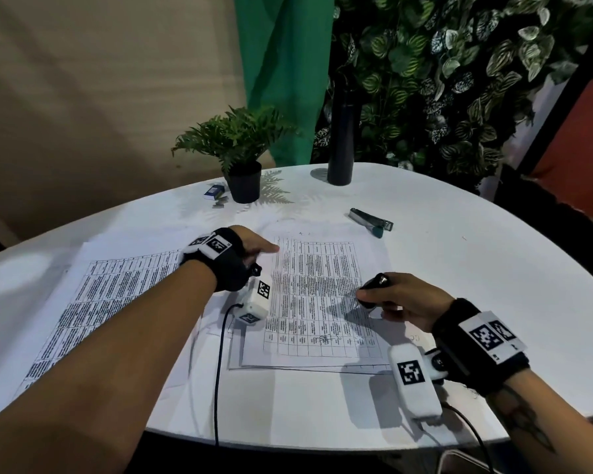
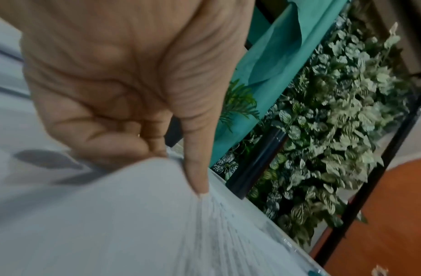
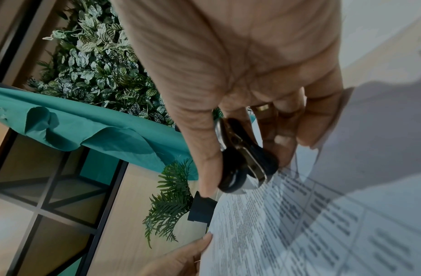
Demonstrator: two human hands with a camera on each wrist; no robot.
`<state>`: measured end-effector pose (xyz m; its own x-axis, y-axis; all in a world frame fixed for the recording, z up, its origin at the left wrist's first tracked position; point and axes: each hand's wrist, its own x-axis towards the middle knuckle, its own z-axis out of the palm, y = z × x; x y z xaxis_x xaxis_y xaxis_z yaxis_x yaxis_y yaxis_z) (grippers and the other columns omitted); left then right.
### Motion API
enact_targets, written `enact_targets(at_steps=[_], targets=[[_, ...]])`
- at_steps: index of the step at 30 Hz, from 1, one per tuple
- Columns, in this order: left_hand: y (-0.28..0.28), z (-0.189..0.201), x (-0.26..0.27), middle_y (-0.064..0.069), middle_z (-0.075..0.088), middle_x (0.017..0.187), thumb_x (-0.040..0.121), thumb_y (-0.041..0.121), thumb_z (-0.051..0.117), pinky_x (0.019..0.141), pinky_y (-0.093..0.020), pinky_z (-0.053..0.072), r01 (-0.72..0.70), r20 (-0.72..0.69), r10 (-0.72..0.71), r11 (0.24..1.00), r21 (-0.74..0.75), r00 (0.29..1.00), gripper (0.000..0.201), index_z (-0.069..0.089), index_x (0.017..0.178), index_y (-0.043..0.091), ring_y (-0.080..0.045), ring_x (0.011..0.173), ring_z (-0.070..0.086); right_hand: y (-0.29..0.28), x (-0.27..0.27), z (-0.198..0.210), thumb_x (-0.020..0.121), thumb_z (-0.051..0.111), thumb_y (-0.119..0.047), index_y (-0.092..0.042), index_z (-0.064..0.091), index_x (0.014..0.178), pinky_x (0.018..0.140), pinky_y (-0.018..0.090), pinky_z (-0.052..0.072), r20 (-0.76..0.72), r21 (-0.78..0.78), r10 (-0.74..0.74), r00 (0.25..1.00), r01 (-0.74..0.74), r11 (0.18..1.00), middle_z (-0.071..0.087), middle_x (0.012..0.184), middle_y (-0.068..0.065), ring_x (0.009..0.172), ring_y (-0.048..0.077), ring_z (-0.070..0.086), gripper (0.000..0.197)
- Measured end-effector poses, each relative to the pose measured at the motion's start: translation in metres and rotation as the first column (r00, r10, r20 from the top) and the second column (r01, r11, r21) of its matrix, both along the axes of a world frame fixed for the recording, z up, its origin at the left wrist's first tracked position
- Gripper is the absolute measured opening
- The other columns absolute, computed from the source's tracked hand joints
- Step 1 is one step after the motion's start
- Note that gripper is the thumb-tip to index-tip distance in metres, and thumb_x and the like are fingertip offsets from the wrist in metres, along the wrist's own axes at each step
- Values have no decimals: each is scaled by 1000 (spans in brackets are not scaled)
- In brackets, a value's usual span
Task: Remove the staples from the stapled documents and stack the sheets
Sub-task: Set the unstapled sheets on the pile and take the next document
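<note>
The left hand is reached out over the left edge of the printed sheets, thumb stretched flat toward the page. From the left wrist view the thumb tip is pressed onto the paper edge while the other fingers are curled under, so the sheet edge looks pinched between them, and the paper is bowed up a bit there.

The right hand is held low over the lower right part of the same sheets, fingers curled round a small staple remover, a black plastic body with shiny metal claws. From the right wrist view it's squeezed between thumb and fingers, claws pointed down just above the printed table.

The sheets are thin white paper covered in a dense grid of text, laid near the middle of the white rounded table. A second printed sheet is lying under the left forearm. Further back a metal stapler, a dark bottle, a potted fern and a small staple box can be seen.
</note>
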<state>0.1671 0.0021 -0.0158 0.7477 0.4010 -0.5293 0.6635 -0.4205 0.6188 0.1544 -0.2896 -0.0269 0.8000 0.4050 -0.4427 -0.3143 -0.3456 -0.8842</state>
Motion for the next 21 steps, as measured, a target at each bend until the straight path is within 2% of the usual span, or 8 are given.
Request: enact_targets(at_steps=[3, 6, 8, 10, 14, 16, 18, 21], targets=[[1, -2, -4, -10, 50, 57, 79, 12, 75, 51, -25, 40, -61, 66, 70, 989, -133, 995, 27, 54, 63, 4, -19, 48, 45, 0, 2, -3, 76, 74, -14, 0, 64, 101, 57, 22, 35, 3, -15, -11, 1000, 11, 1000, 64, 73, 6, 45, 2, 47, 30], [4, -3, -5, -9, 49, 51, 75, 8, 77, 51, -23, 41, -55, 221, 75, 994, -96, 972, 34, 48, 58, 7, -19, 44, 45, 0, 3, -1, 75, 76, -15, -2, 66, 94, 56, 21, 37, 21, -31, -19, 1000, 20, 999, 65, 71, 5, 45, 2, 49, 24], [4, 1, -6, -6, 48, 42, 70, 7, 81, 51, -23, 37, -13, 354, 31, 998, -55, 935, 35, 50, 53, 9, -18, 40, 40, -2, 5, 2, 75, 75, -14, -4, 66, 87, 55, 23, 39, 38, -4, -50, 998, 50, 999, 64, 72, 8, 55, 11, 53, 18], [3, 7, -10, 0, 48, 40, 68, 5, 82, 50, -23, 35, 11, 477, 26, 997, -74, 879, 31, 54, 54, 9, -16, 41, 39, -4, 12, 7, 76, 73, -12, -4, 63, 85, 57, 24, 42, 52, 107, -135, 989, 129, 986, 60, 78, 13, 69, 20, 50, 16], [-3, 29, -24, -6, 53, 62, 71, 1, 78, 48, -16, 40, 61, 640, 69, 982, -179, 765, 25, 56, 63, 10, -9, 48, 46, -2, 30, 27, 73, 72, -14, -7, 61, 88, 58, 13, 49, 79, 349, -263, 962, 221, 911, 62, 83, 6, 83, 19, 58, 19], [-5, 43, -31, -6, 57, 67, 73, -1, 75, 49, -11, 41, 116, 693, 61, 972, -206, 718, 23, 56, 66, 10, -9, 56, 50, 0, 38, 42, 58, 81, -21, -8, 63, 87, 64, 14, 52, 64, 469, -257, 964, 198, 861, 66, 83, 4, 84, 17, 64, 36], [-8, 56, -38, 4, 63, 58, 74, -5, 72, 48, -9, 40, 163, 741, 58, 961, -222, 669, 22, 56, 67, 8, -3, 52, 56, 0, 44, 55, 38, 92, -29, -6, 64, 90, 68, 17, 53, 77, 572, -213, 974, 132, 810, 70, 86, 7, 85, 18, 68, 63], [-8, 70, -45, 10, 68, 58, 74, -11, 68, 54, -9, 47, 243, 802, 40, 943, -228, 595, 22, 56, 66, 6, 1, 57, 64, -3, 45, 69, 26, 96, -31, -4, 62, 94, 65, 17, 53, 110, 633, -160, 981, 55, 772, 71, 86, 9, 87, 20, 71, 81]])
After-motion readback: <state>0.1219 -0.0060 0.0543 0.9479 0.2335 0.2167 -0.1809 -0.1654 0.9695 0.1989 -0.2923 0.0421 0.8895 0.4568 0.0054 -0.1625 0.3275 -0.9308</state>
